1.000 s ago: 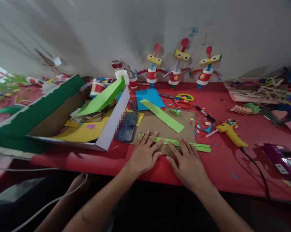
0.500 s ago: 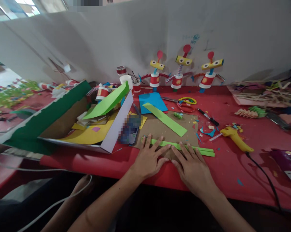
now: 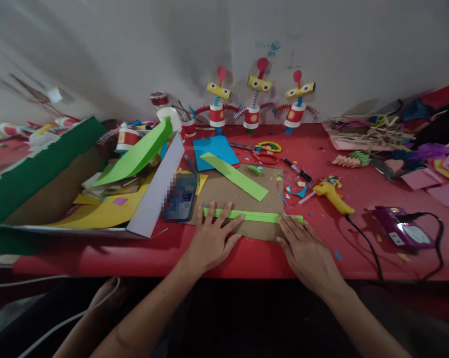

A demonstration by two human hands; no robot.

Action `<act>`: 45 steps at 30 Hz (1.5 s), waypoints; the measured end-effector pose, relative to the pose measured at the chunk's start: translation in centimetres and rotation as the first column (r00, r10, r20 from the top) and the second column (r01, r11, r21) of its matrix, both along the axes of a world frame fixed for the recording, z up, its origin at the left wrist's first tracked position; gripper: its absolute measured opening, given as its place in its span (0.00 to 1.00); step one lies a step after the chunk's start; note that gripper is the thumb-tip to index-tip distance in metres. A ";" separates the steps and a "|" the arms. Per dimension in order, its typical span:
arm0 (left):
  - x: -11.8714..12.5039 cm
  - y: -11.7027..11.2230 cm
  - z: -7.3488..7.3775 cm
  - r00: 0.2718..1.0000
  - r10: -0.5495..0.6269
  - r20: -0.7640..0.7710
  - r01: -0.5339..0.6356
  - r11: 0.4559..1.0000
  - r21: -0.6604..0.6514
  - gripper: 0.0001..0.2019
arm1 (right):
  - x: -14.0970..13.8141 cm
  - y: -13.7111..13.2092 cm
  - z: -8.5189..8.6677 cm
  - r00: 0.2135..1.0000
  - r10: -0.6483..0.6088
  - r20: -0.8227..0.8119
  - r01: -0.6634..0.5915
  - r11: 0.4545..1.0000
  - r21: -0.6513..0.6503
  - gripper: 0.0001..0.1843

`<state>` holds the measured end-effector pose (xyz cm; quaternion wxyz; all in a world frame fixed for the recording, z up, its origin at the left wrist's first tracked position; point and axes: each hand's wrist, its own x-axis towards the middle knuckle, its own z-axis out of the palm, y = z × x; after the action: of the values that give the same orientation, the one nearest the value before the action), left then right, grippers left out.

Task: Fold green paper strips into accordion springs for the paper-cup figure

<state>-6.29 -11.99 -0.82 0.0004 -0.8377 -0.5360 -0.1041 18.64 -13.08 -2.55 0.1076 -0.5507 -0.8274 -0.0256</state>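
Note:
A narrow folded green paper strip (image 3: 261, 216) lies crosswise on a brown cardboard sheet (image 3: 224, 194). My left hand (image 3: 213, 238) rests on the strip's left part with its fingers spread. Over the right end, my right hand (image 3: 308, 248) lies flat, fingers stretched out and close together. Beyond them a wider green paper strip (image 3: 235, 176) slants across the cardboard, its upper end over a blue paper sheet (image 3: 215, 151). Near its middle sits a small green pleated paper piece (image 3: 254, 170).
To the left stand a phone (image 3: 180, 196) and an open box (image 3: 157, 194) of paper. A yellow glue gun (image 3: 334, 197), a pen (image 3: 297, 169), scissors (image 3: 265, 146) and a purple power socket (image 3: 403, 227) lie right. Paper-cup figures (image 3: 251, 118) line the wall.
My hands have moved apart along the narrow strip, baring its middle. The strip's right end, split in two before, now lies closed under my right hand. The view has turned right.

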 end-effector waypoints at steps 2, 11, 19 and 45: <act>0.0 0.0 0.0 1.000 0.003 0.000 -0.003 1.000 0.008 0.22 | 1.0 -0.2 -0.1 0.999 -0.032 0.021 0.032 0.999 0.011 0.27; 0.1 0.1 0.1 1.000 0.005 -0.019 -0.005 1.000 0.019 0.22 | 4.2 -1.0 0.9 0.977 -0.195 0.081 0.188 0.978 0.093 0.23; 0.0 0.3 -0.3 1.000 -0.008 0.004 0.007 1.000 0.030 0.22 | 4.7 2.7 1.1 0.960 -0.242 -0.141 0.252 0.966 0.060 0.21; 7.9 11.9 1.8 -0.328 0.672 0.664 0.289 0.741 -0.607 0.08 | -3.9 13.4 2.8 0.134 -0.378 -0.916 -0.260 0.879 -0.400 0.13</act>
<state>1.60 -0.06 0.93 -0.6581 -0.2277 -0.4591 -0.5516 14.69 0.36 0.21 0.4854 -0.4694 -0.5025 0.5399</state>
